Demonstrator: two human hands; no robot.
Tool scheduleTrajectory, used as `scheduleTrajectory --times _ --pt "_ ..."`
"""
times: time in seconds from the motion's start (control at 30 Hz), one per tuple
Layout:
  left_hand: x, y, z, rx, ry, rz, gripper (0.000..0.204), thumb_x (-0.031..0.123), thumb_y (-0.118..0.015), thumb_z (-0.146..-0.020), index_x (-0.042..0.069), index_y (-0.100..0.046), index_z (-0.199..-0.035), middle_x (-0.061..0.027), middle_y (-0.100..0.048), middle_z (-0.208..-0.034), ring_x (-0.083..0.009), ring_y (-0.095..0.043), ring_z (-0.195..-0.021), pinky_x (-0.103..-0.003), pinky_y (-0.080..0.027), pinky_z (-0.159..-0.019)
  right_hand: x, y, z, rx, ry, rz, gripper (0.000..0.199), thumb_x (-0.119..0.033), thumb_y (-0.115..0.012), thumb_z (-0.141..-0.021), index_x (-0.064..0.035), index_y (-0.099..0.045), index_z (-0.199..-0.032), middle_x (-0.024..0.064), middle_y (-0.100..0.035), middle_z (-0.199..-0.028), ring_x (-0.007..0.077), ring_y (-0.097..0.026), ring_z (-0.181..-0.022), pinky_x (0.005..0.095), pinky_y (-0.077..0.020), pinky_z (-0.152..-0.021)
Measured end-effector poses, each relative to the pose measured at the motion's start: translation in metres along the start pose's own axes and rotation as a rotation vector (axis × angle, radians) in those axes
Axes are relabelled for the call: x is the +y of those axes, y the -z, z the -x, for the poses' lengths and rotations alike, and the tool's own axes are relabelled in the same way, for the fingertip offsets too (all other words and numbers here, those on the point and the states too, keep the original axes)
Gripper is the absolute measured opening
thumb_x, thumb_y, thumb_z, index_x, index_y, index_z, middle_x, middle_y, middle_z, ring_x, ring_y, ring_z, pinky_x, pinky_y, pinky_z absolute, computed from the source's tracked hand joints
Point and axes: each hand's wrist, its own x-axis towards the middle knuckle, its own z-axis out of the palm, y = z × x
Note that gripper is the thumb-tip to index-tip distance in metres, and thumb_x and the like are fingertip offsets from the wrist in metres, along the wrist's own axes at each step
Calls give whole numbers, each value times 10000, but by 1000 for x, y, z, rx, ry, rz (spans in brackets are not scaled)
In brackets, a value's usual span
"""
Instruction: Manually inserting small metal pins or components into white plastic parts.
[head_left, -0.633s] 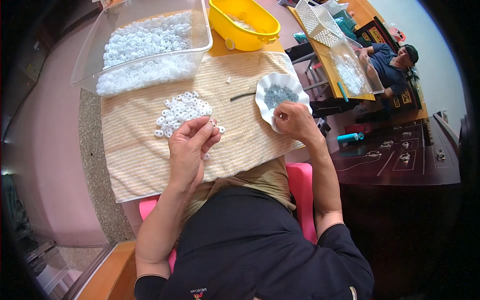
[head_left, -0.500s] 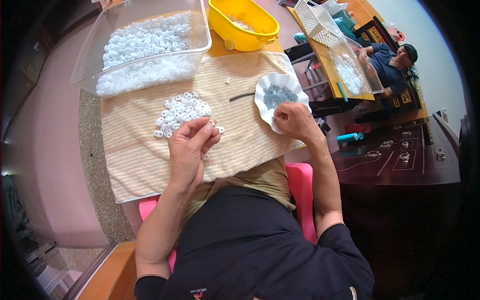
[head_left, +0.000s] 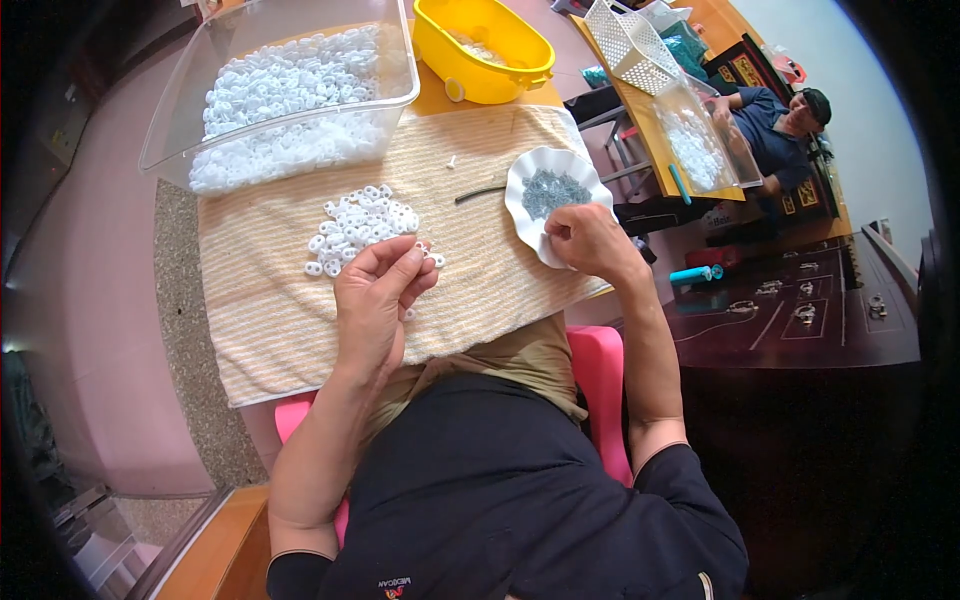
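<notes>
My left hand (head_left: 378,290) pinches a small white two-holed plastic piece (head_left: 424,247) between thumb and fingertips, just beside a loose pile of similar white pieces (head_left: 352,222) on the striped cloth. At the near rim of a white scalloped dish (head_left: 518,212), my right hand (head_left: 592,240) is closed with its fingers curled in. Anything between those fingers is hidden. Many tiny clear-grey pieces (head_left: 552,190) fill the middle of the dish. To its left lies a thin dark rod (head_left: 478,194).
A large clear bin (head_left: 402,95) of white pieces stands at the far left, with a yellow wheeled tub (head_left: 530,78) beside it. The striped cloth (head_left: 280,330) covers the table. A person (head_left: 785,135) sits at another table (head_left: 655,150) on the right.
The scene has shifted very slightly leftward in view. Both hands keep nearly the same places and closed shapes.
</notes>
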Motion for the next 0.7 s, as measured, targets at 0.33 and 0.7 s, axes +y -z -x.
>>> scheduleTrajectory --times 0.33,0.7 --pt "0 -3 1 21 15 7 150 20 -643 -868 -26 -619 -1009 -92 -657 -888 -145 -653 -776 -254 -572 -720 -2 0 5 12 -45 -56 137 -63 -627 -724 22 -668 -822 159 -652 -733 267 -659 -668 338 -511 -628" --pt "-1 -3 1 9 14 0 148 18 -632 -874 -13 -617 -1018 -100 -662 -920 -144 -654 -785 -258 -575 -719 4 -8 9 63 -16 -151 134 -79 -643 -754 20 -666 -842 152 -639 -760 251 -643 -653 320 -501 -618"
